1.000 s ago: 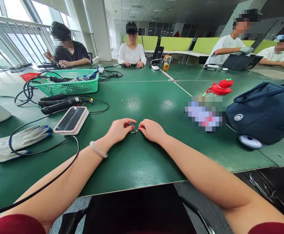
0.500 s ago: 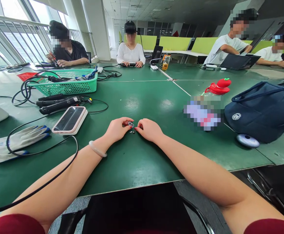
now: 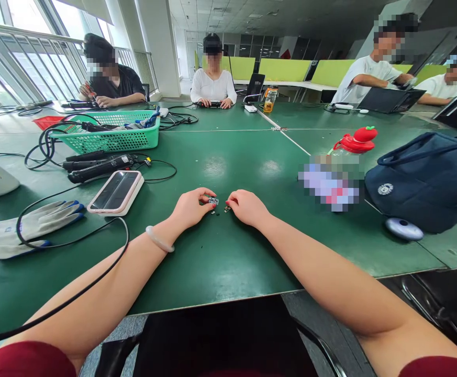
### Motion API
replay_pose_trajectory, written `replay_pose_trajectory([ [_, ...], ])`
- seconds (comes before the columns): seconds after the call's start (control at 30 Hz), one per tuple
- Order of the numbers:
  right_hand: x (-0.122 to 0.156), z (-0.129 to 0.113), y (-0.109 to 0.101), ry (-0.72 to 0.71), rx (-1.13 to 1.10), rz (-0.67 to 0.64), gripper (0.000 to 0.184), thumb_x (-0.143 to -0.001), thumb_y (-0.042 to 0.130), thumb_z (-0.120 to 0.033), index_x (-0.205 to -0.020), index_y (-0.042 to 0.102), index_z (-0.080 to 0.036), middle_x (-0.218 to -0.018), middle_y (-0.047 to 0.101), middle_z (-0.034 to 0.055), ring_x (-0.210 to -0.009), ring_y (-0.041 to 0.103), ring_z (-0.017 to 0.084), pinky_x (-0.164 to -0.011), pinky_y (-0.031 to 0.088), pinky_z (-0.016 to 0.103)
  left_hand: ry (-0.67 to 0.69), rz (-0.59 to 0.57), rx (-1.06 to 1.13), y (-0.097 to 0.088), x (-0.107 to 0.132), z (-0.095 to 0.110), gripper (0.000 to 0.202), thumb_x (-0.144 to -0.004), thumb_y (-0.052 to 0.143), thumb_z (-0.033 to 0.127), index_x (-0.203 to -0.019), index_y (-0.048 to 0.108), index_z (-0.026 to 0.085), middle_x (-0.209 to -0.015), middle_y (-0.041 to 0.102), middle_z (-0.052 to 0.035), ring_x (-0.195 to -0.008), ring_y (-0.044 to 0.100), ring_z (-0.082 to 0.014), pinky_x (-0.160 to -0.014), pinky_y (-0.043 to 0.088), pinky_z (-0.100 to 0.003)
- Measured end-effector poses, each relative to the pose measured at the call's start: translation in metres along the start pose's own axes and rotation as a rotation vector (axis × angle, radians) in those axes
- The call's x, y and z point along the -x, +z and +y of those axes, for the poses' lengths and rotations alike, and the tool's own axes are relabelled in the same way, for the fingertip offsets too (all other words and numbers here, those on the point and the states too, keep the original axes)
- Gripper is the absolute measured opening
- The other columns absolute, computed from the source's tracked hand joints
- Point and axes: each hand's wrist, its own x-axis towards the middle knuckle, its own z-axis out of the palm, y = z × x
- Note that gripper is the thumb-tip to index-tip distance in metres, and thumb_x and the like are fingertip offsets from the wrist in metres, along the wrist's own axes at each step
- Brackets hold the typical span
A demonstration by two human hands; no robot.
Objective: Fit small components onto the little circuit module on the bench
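Between thumb and fingers, my left hand (image 3: 191,208) pinches a small grey piece with a pattern of openings (image 3: 213,201), perhaps a circuit board or metal part; its kind is too small to make out. Just to the right, my right hand (image 3: 248,208) is closed in a pinch on a tiny piece with a light and dark surface (image 3: 227,209). A narrow gap separates the two hands. Below the left fingertips, a few tiny bits (image 3: 215,213) lie on the green table (image 3: 197,267). A pale bangle (image 3: 159,240) circles my left wrist.
To the left are a phone in a pink case (image 3: 116,192), work gloves (image 3: 28,228), a black cable (image 3: 112,256), black handheld devices (image 3: 100,168) and a green basket (image 3: 110,139). A navy bag (image 3: 424,180) and a red-capped bottle (image 3: 356,141) stand right. Several people sit across.
My right hand has drawn slightly right, away from the left, widening the gap with a tiny piece in its fingertips. The grey piece in my left hand shows more fully.
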Motion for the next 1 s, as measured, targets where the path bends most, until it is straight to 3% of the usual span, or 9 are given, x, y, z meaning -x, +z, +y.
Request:
replay_pose_trajectory([
  [0.1, 0.002, -0.003, -0.002, 0.005, 0.009, -0.003, 0.016, -0.088, 0.054, -0.027, -0.079, 0.064, -0.019, -0.086, 0.062, 0.0032, -0.077, 0.055, 0.014, -0.066, 0.038, 0.024, 0.003, -0.010, 0.006, 0.000, 0.000, -0.001, 0.026, -0.073, 0.064, 0.033, -0.098, 0.065, 0.025, -0.082, 0.071, 0.0018, -0.076, 0.064, -0.0164, -0.071, 0.045, -0.028],
  [0.4, 0.006, 0.000, -0.012, 0.020, -0.070, -0.097, 0.006, -0.082, 0.060, -0.021, -0.080, 0.066, -0.021, -0.077, 0.065, -0.0013, -0.071, 0.056, 0.011, -0.060, 0.038, 0.023, 0.017, -0.015, 0.001, 0.001, 0.000, -0.002, 0.026, -0.073, 0.063, 0.033, -0.098, 0.065, 0.025, -0.083, 0.071, 0.0012, -0.077, 0.064, -0.0172, -0.071, 0.046, -0.029],
  [0.57, 0.007, -0.002, -0.013, 0.001, -0.050, -0.046, 0.011, -0.083, 0.061, -0.030, -0.079, 0.065, -0.021, -0.080, 0.064, -0.0002, -0.074, 0.055, 0.012, -0.062, 0.038, 0.024, 0.010, -0.019, 0.001, 0.001, 0.000, -0.001, 0.026, -0.073, 0.064, 0.033, -0.098, 0.065, 0.025, -0.083, 0.071, 0.0012, -0.077, 0.064, -0.0170, -0.072, 0.046, -0.029],
  [1.0, 0.000, -0.001, 0.005, -0.133, 0.233, -0.008, 0.013, -0.090, 0.051, -0.021, -0.086, 0.063, -0.018, -0.091, 0.061, 0.0048, -0.072, 0.056, 0.015, -0.058, 0.035, 0.026, -0.020, -0.052, -0.006, 0.001, 0.000, 0.002, 0.024, -0.069, 0.066, 0.034, -0.091, 0.064, 0.024, -0.080, 0.070, 0.0016, -0.078, 0.063, -0.0178, -0.070, 0.046, -0.029],
])
